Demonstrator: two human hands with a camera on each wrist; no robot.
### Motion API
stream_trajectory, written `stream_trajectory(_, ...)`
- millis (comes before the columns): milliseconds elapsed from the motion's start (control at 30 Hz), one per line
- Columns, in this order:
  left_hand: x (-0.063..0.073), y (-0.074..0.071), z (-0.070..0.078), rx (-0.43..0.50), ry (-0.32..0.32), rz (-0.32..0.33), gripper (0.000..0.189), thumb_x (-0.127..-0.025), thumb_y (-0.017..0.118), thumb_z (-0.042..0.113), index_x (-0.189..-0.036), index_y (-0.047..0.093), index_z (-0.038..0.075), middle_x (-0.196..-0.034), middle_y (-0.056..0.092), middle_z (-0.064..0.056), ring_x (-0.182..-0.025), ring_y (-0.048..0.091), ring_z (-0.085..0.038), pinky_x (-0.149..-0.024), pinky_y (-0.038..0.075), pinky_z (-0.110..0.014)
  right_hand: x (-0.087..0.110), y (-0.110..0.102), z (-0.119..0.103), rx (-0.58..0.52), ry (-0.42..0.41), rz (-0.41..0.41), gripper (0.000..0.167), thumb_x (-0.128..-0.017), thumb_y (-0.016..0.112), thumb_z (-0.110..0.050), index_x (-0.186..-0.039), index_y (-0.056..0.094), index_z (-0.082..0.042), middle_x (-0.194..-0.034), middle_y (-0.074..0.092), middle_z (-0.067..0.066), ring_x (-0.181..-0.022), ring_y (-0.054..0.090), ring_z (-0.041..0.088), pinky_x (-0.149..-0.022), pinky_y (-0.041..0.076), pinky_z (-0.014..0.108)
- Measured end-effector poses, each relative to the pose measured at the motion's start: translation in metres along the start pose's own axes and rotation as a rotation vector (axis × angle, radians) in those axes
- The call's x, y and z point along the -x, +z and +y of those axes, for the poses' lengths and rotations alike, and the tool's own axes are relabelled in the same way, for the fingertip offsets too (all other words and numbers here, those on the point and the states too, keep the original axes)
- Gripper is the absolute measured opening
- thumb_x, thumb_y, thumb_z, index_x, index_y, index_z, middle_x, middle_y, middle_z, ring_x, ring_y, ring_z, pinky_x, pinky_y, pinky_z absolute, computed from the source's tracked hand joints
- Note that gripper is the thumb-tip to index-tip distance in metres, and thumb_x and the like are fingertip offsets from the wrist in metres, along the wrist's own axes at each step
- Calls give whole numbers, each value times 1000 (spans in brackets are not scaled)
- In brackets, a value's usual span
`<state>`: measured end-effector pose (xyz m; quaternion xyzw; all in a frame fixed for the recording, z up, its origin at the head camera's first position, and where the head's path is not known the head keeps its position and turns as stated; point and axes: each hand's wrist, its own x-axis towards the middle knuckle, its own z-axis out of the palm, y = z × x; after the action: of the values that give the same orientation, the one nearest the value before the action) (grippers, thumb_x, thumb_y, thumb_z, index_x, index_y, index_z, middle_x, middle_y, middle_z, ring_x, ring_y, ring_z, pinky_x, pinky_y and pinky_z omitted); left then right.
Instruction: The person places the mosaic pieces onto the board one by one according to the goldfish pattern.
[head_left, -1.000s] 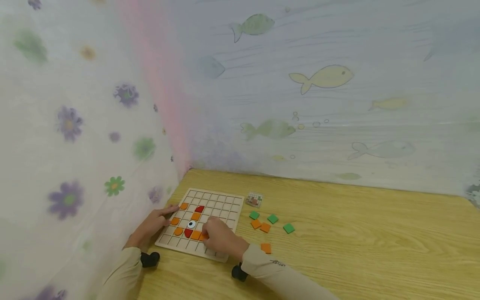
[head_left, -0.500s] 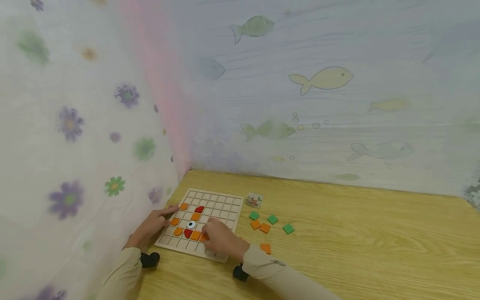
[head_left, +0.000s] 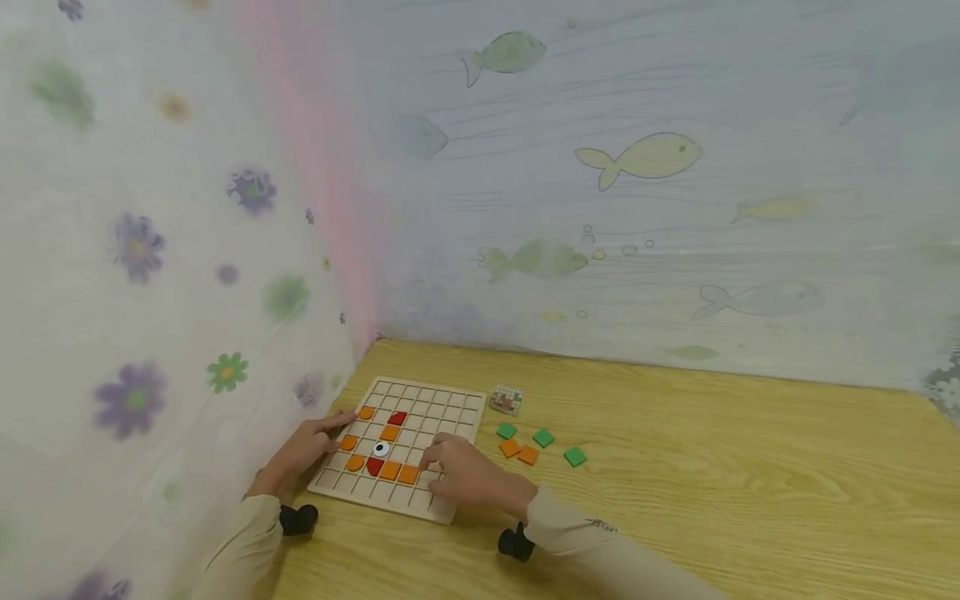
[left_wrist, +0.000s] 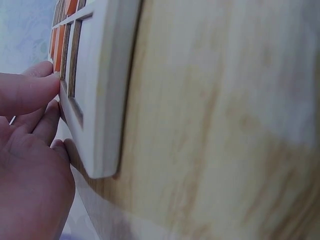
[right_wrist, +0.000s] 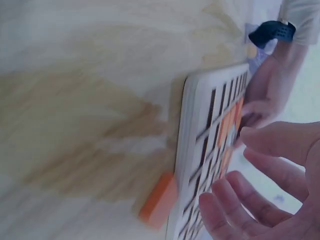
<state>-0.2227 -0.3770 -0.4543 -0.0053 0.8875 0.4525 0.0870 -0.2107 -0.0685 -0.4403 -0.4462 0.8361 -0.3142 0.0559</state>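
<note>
The wooden grid board [head_left: 442, 408] carries orange and red pieces and a round eye piece [head_left: 381, 449]. Along its left edge my left hand [head_left: 303, 450] touches the wood with index finger stretched out; the left wrist view shows the thumb [left_wrist: 37, 92] right at the rim. Over the board's right part hovers my right hand [head_left: 472, 473], thumb and fingers apart, nothing between them. Just left of its fingertips an orange square tile [head_left: 408, 474] lies in the near row, beside another orange square [head_left: 389, 471]. A red piece [head_left: 375, 467] adjoins that one.
Right of the board lie green tiles [head_left: 543, 437] and two orange tiles [head_left: 528, 455]. A small pattern card [head_left: 507, 399] sits at its far right corner. In the right wrist view an orange tile [right_wrist: 159, 200] lies against the board's side. Walls bound the wooden table [head_left: 720, 467] behind and left.
My right hand has let go of the orange square and drawn right, its fingers spreading. The loose orange tile near the right wrist is now hidden in the head view. The left hand stays put.
</note>
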Motion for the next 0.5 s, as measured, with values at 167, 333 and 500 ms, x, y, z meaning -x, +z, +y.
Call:
stream_trajectory(167, 1, 0, 1, -27, 19, 5, 62, -77, 48, -9, -139, 45, -1, -150, 28, -19, -141, 11, -39, -110, 10, -55, 16, -14, 12, -19, 12, -33, 20, -83, 62, -6, -100, 72, -8, -99, 59, -1, -79, 54, 9, -65, 44, 17)
stream_trajectory(333, 1, 1, 1, -40, 33, 7, 62, -77, 48, -8, -138, 45, -2, -150, 28, -20, -141, 11, -40, -110, 10, -56, 37, -27, 18, -43, -12, -47, 17, -85, 63, -5, -99, 71, -4, -97, 59, 6, -86, 57, 17, -70, 47, 19)
stream_trajectory(500, 0, 1, 1, -33, 25, 6, 63, -77, 48, -8, -139, 45, -1, -151, 26, -19, -141, 10, -39, -110, 9, -56, 58, -39, 21, -29, 9, -67, 18, -85, 63, -5, -101, 70, -3, -99, 58, 6, -89, 57, 19, -72, 47, 21)
